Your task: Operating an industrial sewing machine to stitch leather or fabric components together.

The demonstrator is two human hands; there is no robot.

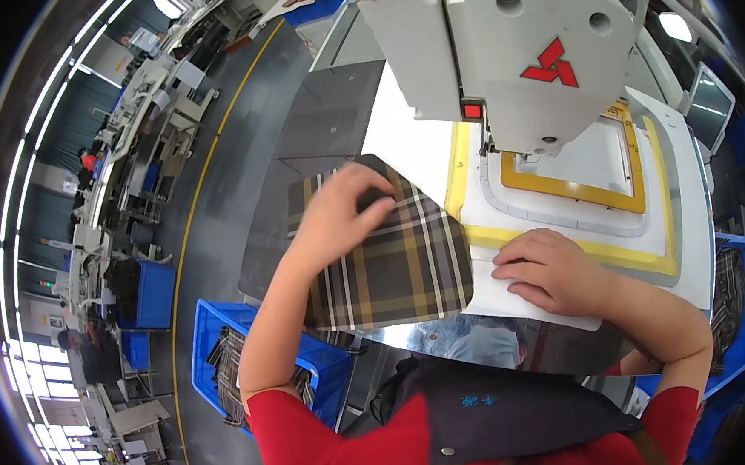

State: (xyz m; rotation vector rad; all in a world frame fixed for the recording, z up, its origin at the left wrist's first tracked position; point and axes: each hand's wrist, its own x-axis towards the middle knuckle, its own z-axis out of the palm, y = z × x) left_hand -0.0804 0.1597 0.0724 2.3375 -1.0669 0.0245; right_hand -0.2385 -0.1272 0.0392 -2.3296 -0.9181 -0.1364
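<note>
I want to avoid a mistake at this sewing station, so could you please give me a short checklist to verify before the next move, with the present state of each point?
1. Both hands away from under the machine head: ok; the left hand is at the plaid fabric, the right hand at the white sheet.
2. Plaid fabric clear of the yellow frame: ok; it lies to the frame's left.
3. Right hand free: ok; no object shows in it.
4. Plaid fabric fully smooth: cannot tell; the left hand hides part of it.
5. Machine stopped: cannot tell from a still picture.
</note>
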